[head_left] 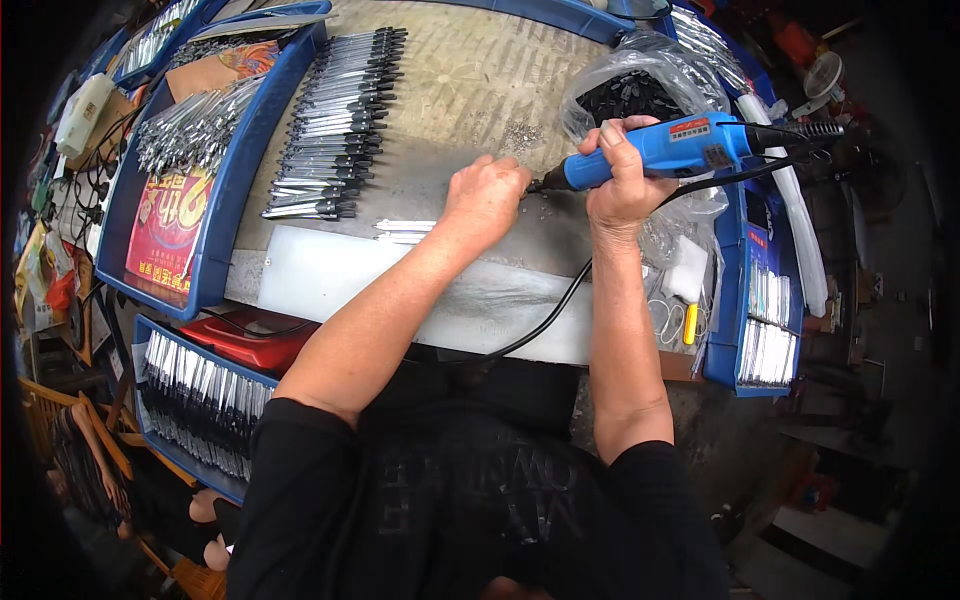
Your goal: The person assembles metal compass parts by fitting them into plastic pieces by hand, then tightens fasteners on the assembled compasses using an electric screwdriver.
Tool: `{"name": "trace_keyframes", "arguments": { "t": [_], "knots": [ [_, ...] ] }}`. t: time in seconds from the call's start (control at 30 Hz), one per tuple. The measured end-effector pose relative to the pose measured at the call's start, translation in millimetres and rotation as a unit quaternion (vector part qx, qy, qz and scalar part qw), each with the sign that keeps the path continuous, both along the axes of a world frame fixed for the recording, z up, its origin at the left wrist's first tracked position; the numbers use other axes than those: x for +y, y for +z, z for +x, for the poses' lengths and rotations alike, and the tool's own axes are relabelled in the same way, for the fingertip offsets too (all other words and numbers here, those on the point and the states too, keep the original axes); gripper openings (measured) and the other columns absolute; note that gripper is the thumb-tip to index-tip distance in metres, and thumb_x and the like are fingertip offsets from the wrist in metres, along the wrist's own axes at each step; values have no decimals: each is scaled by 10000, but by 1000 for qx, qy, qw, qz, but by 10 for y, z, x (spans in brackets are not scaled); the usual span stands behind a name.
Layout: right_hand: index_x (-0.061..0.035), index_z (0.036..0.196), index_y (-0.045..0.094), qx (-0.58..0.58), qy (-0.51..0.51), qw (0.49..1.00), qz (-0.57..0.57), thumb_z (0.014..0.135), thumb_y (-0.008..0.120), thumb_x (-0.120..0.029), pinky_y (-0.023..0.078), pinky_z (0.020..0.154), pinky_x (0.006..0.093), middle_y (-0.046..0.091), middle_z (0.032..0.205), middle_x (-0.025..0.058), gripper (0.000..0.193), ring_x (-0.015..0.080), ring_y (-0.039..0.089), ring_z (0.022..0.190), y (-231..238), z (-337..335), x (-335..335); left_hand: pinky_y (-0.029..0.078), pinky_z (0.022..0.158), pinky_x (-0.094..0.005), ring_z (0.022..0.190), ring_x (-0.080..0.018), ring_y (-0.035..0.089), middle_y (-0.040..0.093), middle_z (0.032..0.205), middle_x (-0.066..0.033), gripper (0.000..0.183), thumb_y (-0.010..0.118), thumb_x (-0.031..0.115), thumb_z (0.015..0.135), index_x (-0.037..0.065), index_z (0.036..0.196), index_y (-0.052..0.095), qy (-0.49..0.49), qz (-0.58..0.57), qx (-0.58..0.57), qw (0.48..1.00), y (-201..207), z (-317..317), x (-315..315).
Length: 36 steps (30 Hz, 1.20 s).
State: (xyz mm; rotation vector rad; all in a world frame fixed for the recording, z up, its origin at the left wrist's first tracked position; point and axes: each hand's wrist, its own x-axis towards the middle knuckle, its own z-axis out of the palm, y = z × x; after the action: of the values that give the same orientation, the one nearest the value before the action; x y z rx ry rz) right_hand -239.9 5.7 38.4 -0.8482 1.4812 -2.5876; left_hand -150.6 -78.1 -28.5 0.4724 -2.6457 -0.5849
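My right hand [622, 190] grips a blue electric power tool [690, 148] shaped like an electric screwdriver, its black cord trailing down past my wrist. The tool's dark tip points left and meets the fingers of my left hand [485, 198]. Those left fingers are closed; what they pinch at the tip is mostly hidden. Left of that hand, a long row of clear and black pens [335, 125] lies side by side on the worn table [450, 50]. A few white, slim pieces [400, 232] rest near my left forearm.
A clear bag of black parts [625, 98] sits beyond the tool. Blue trays flank the table: one of metallic slim parts [200, 125] at left, another of white pieces [768, 350] at right. A lower tray holds finished-looking pens [200, 400]. A pale board [330, 285] edges the table.
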Motion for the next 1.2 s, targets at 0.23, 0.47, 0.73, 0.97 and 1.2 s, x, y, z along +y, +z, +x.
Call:
{"name": "trace_keyframes", "arguments": {
  "t": [0.23, 0.47, 0.73, 0.97, 1.2],
  "knots": [
    [20, 865, 492, 4, 1, 1000, 4, 659, 646, -24, 484, 526, 297, 528, 709, 77, 261, 168, 550, 557, 0, -8, 9, 486, 678, -378, 793, -271, 563, 592, 815, -66, 135, 579, 10, 641, 74, 753, 621, -5, 1, 12, 1000, 18, 10, 13],
    [24, 869, 489, 16, 13, 1000, 18, 663, 639, 2, 485, 527, 300, 526, 715, 79, 255, 161, 545, 569, 6, -7, -1, 471, 678, -396, 801, -269, 562, 586, 791, -54, 54, 613, 125, 719, 82, 752, 618, 3, 0, 8, 1000, -18, -2, 19],
    [18, 808, 503, 109, -24, 988, 111, 655, 614, 36, 448, 480, 266, 536, 677, 67, 190, 144, 541, 515, -66, -51, -254, 469, 672, -400, 786, -271, 559, 584, 778, -61, 39, 590, 88, 715, 70, 743, 611, 6, 16, 18, 1000, -1, 7, 3],
    [17, 801, 500, 154, -10, 974, 168, 649, 608, 30, 463, 489, 265, 536, 690, 60, 187, 136, 540, 519, -57, -62, -313, 478, 681, -395, 795, -275, 560, 589, 800, -70, 92, 557, 18, 670, 67, 730, 606, 8, 29, 19, 999, 4, 2, 16],
    [3, 877, 484, 96, 16, 988, 120, 660, 636, 12, 479, 517, 276, 531, 711, 65, 265, 145, 545, 556, 19, 33, -105, 466, 682, -412, 809, -281, 557, 584, 796, -73, 88, 526, 19, 690, 68, 737, 583, -1, 14, 13, 1000, 4, 6, 22]
  ]
}}
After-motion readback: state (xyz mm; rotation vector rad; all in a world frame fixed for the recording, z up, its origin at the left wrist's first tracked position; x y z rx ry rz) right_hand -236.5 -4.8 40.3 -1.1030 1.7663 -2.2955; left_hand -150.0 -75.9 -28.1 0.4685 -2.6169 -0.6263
